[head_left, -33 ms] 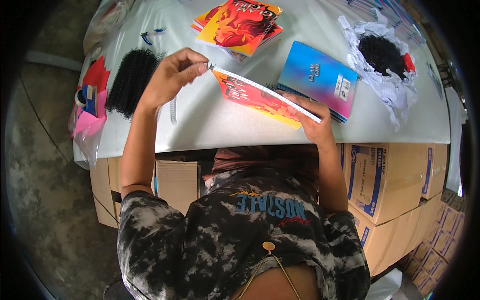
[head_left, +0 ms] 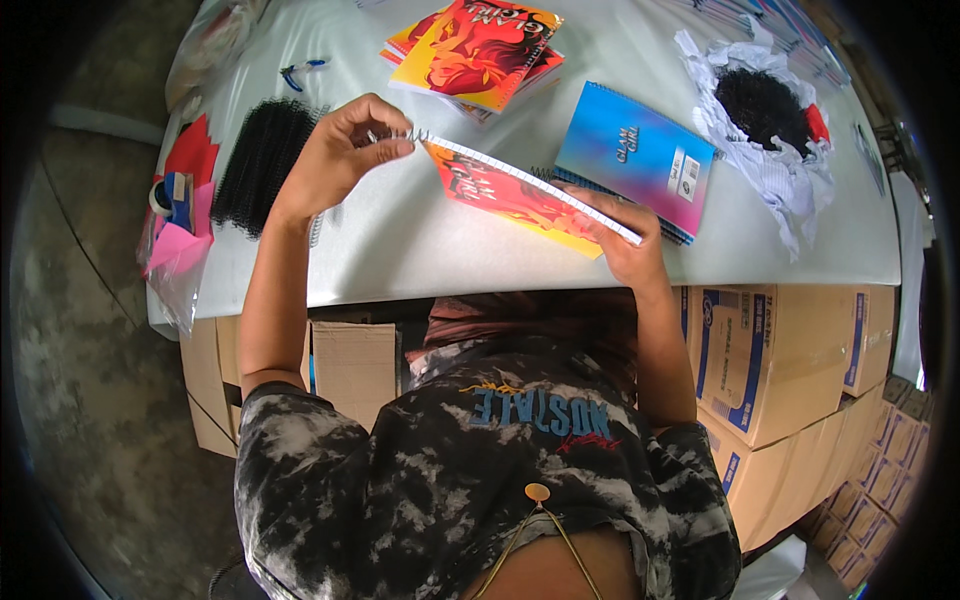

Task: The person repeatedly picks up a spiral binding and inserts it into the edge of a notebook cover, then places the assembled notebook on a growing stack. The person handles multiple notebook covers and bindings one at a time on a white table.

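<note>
Your left hand (head_left: pixel 345 152) pinches a thin, probably springy spiral binding wire (head_left: pixel 420 135); your right hand (head_left: pixel 634 240) grips the light, likely bendable notebook (head_left: pixel 505 195) by its far end, best held near the edge.

Lettering by surface

Tilted red-and-yellow notebook (head_left: pixel 510 207) – pale block title, foreshortened. Top notebook of the stack (head_left: pixel 480 62): white two-line title, upper right. Blue-pink notebook (head_left: pixel 605 135): dark-edged two-line title, mid-cover, sideways; white sticker (head_left: pixel 686 178) has dark marks, too fine to read. Shirt (head_left: pixel 480 450) – big blue capitals, upside down, plus yellow and red script. Large brown carton (head_left: pixel 775 360): dark print, sideways; white print on blue bands.
</note>
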### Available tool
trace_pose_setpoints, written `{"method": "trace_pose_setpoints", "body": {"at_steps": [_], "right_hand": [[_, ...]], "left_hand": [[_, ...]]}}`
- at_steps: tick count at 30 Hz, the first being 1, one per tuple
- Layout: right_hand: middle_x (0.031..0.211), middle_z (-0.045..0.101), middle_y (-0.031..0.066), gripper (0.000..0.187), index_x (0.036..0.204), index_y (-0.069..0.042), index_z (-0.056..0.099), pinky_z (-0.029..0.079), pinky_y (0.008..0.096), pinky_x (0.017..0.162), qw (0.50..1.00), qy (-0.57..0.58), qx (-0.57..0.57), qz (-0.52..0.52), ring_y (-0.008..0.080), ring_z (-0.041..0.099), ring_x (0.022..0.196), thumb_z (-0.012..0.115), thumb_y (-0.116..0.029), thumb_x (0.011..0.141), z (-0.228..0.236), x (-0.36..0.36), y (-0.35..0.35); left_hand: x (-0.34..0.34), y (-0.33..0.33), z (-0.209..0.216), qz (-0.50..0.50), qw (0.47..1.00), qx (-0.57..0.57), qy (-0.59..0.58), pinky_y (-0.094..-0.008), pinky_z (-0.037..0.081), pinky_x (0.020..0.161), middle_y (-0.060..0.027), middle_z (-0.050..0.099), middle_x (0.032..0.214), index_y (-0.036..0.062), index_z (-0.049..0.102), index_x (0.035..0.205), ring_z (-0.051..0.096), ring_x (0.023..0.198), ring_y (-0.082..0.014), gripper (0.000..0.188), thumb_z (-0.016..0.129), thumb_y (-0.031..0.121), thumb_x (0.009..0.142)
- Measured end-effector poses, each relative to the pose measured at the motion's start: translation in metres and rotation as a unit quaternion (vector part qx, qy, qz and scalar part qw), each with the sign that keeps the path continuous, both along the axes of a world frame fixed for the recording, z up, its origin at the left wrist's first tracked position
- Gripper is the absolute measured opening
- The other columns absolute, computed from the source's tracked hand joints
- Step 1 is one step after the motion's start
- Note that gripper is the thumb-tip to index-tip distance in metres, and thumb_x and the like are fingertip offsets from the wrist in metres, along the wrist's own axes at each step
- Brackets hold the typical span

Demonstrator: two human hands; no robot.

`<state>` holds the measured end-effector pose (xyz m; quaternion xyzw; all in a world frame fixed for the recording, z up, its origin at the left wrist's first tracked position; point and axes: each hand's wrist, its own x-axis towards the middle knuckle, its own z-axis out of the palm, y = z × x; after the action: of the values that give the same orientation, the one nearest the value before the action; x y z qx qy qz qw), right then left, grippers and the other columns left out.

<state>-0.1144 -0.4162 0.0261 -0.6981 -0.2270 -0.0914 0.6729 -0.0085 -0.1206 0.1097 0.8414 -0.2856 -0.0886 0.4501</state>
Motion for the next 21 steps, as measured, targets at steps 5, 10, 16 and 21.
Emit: {"method": "trace_pose_setpoints", "body": {"at_steps": [5,10,16,21], "right_hand": [[0.108,0.063,0.0132,0.031,0.109,0.001,0.06,0.046,0.0282,0.084,0.995,0.09,0.017,-0.044,0.0202,0.061,0.099,0.059,0.004,0.079,-0.006,-0.011,0.009],[0.106,0.064,0.0134,0.036,0.109,0.0,0.061,0.047,0.0286,0.085,0.996,0.011,-0.057,-0.066,0.0204,0.062,0.098,0.053,0.01,0.075,-0.003,-0.013,0.015],[0.109,0.062,0.0158,0.043,0.109,0.0,0.061,0.048,0.0309,0.086,0.99,-0.064,-0.088,-0.093,0.026,0.062,0.099,0.053,0.01,0.068,-0.007,-0.021,0.021],[0.109,0.062,0.0153,0.039,0.11,-0.001,0.061,0.048,0.0314,0.085,0.988,-0.091,-0.065,-0.11,0.0261,0.062,0.098,0.056,0.007,0.071,-0.018,-0.016,0.035]], "left_hand": [[-0.007,-0.003,0.02,-0.072,0.942,0.189,-0.269,-0.0328,0.039,0.085,-0.0107,0.057,0.103,0.0052,0.058,0.096,0.052,0.103,-0.0231,0.018,0.063,0.01,0.08],[-0.019,-0.025,0.035,-0.021,0.874,0.246,-0.418,-0.0353,0.04,0.081,-0.0042,0.06,0.087,0.0059,0.059,0.086,0.055,0.088,-0.0242,0.021,0.07,0.014,0.07],[-0.025,-0.025,0.027,0.018,0.842,0.262,-0.472,-0.0428,0.029,0.095,-0.0123,0.049,0.118,0.0075,0.054,0.107,0.042,0.114,-0.0309,0.051,0.071,0.035,0.068],[-0.052,0.009,-0.112,-0.059,0.762,0.368,-0.529,-0.0637,-0.004,0.1,-0.0317,0.0,0.143,-0.006,0.028,0.132,-0.001,0.132,-0.0475,0.106,0.035,0.079,0.07]]}}
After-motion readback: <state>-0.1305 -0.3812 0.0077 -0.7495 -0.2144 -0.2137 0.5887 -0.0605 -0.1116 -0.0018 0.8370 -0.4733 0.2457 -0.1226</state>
